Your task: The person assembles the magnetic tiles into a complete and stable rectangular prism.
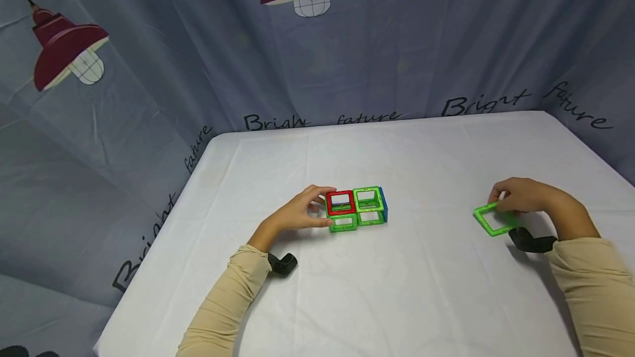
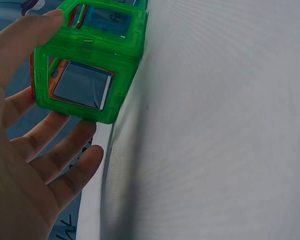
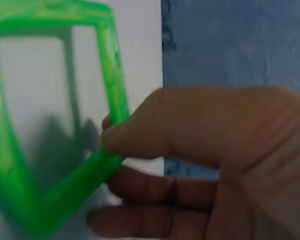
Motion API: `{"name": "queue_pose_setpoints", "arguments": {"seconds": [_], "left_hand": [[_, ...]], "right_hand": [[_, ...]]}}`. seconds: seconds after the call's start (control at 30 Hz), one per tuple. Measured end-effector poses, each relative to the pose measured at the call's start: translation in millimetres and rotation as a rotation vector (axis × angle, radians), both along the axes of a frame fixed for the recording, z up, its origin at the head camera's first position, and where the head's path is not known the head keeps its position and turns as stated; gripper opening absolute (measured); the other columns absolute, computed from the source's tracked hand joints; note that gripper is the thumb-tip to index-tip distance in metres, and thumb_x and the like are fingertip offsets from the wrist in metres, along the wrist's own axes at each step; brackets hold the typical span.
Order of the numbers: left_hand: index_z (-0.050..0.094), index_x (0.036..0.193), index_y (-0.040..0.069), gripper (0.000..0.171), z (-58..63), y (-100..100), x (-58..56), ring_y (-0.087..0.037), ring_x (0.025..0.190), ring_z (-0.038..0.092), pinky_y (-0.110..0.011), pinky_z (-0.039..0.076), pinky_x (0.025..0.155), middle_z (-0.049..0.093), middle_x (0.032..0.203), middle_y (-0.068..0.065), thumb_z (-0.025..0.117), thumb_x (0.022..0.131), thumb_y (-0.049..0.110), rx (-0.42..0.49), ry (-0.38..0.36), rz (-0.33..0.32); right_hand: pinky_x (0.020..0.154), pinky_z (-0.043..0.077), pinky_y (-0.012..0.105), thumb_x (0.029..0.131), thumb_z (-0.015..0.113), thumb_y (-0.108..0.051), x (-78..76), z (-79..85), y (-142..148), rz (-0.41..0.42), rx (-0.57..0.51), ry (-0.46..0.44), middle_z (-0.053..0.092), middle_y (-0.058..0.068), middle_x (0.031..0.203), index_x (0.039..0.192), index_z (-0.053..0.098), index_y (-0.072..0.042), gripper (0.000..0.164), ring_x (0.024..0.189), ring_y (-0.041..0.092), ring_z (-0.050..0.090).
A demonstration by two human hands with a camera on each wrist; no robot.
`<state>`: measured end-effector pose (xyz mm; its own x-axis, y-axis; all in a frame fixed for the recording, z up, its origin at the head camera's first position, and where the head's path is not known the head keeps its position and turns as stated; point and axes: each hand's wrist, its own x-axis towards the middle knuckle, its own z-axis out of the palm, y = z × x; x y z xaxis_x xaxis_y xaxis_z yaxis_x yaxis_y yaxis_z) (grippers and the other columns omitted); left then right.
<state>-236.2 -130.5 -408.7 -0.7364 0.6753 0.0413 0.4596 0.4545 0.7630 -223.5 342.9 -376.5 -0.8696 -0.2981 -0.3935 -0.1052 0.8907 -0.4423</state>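
A small structure of magnetic tiles [image 1: 356, 208] stands on the white table, with a red square on top at the left, green squares on top and in front, and blue at its right end. My left hand [image 1: 302, 209] holds its left end, thumb at the front and fingers at the back. In the left wrist view, my thumb [image 2: 37, 30] presses the green tile edge. Well to the right, my right hand [image 1: 526, 194] pinches a loose green square magnetic tile [image 1: 482, 221] by its edge. In the right wrist view, the tile [image 3: 115, 80] is tilted above the table.
The white-covered table [image 1: 397, 291] stretches between the two hands. Behind it hangs a grey-blue curtain [image 1: 397, 59] printed with red lamps and lettering. A black wrist mount sits at each sleeve, the left mount [image 1: 283, 264] and the right mount [image 1: 531, 241].
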Motion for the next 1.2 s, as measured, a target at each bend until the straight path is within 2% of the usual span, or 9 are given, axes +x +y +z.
{"name": "queue_pose_setpoints", "arguments": {"seconds": [0.13, 0.37, 0.53, 0.7, 0.83, 1.0, 1.2], "left_hand": [[0.036, 0.138, 0.012, 0.072, 1.4, -0.8, 1.1, -0.023, 0.111, 0.052, -0.035, 0.049, 0.091, 0.043, 0.125, -0.011, 0.073, 0.077, 0.02, 0.003, 0.003, 0.002], [0.037, 0.138, 0.013, 0.072, 0.4, -0.1, 0.4, -0.019, 0.109, 0.053, -0.028, 0.049, 0.089, 0.044, 0.123, -0.006, 0.074, 0.076, 0.021, -0.005, 0.015, 0.003], [0.038, 0.138, 0.017, 0.071, 0.5, -0.7, 0.2, -0.018, 0.11, 0.053, -0.028, 0.049, 0.09, 0.044, 0.123, -0.006, 0.074, 0.076, 0.022, -0.007, 0.014, 0.01], [0.038, 0.138, 0.016, 0.071, 1.3, -1.8, 0.3, -0.022, 0.11, 0.052, -0.034, 0.048, 0.091, 0.044, 0.123, -0.01, 0.074, 0.077, 0.021, 0.008, 0.002, 0.007], [0.037, 0.138, 0.014, 0.071, 1.7, -1.2, 0.3, -0.022, 0.111, 0.052, -0.034, 0.049, 0.091, 0.043, 0.124, -0.01, 0.074, 0.077, 0.021, 0.007, 0.004, -0.003], [0.037, 0.138, 0.014, 0.072, 2.2, -1.0, 0.8, -0.019, 0.109, 0.053, -0.028, 0.049, 0.089, 0.044, 0.123, -0.007, 0.074, 0.076, 0.022, -0.005, 0.021, 0.006], [0.037, 0.138, 0.014, 0.072, 1.8, -1.6, 0.7, -0.019, 0.109, 0.052, -0.028, 0.049, 0.089, 0.044, 0.123, -0.006, 0.074, 0.076, 0.022, -0.004, 0.019, 0.008]], "right_hand": [[0.054, 0.04, 0.027, 0.078, 0.058, -0.008, 0.1, 7.2, -33.3, 0.056, -0.031, 0.109, 0.055, 0.004, 0.078, 0.088, 0.06, -0.004, 0.011, 0.065, 0.015, 0.048], [0.052, 0.039, 0.023, 0.08, 0.06, -0.006, 14.1, 31.3, -90.4, 0.177, -0.103, 0.233, 0.053, -0.002, 0.071, 0.085, 0.06, -0.01, 0.006, 0.065, 0.012, 0.045], [0.052, 0.039, 0.021, 0.08, 0.062, -0.006, 22.2, 51.6, -125.9, 0.274, -0.139, 0.273, 0.052, -0.005, 0.069, 0.083, 0.062, -0.012, 0.007, 0.066, 0.011, 0.046], [0.053, 0.04, 0.022, 0.079, 0.064, -0.007, 22.5, 66.4, -156.0, 0.332, -0.129, 0.297, 0.055, -0.005, 0.069, 0.081, 0.062, -0.012, 0.006, 0.065, 0.01, 0.047], [0.054, 0.041, 0.023, 0.079, 0.064, -0.007, 22.7, 66.8, -171.7, 0.326, -0.125, 0.29, 0.055, -0.004, 0.069, 0.082, 0.062, -0.01, 0.004, 0.065, 0.011, 0.048], [0.053, 0.04, 0.022, 0.079, 0.065, -0.006, 24.5, 55.3, -184.1, 0.35, -0.134, 0.291, 0.055, -0.005, 0.068, 0.079, 0.061, -0.011, 0.007, 0.063, 0.009, 0.046], [0.053, 0.039, 0.02, 0.077, 0.069, -0.008, 27.5, 43.8, -195.4, 0.377, -0.121, 0.365, 0.058, -0.007, 0.068, 0.076, 0.061, -0.013, 0.01, 0.061, 0.007, 0.046]]}}
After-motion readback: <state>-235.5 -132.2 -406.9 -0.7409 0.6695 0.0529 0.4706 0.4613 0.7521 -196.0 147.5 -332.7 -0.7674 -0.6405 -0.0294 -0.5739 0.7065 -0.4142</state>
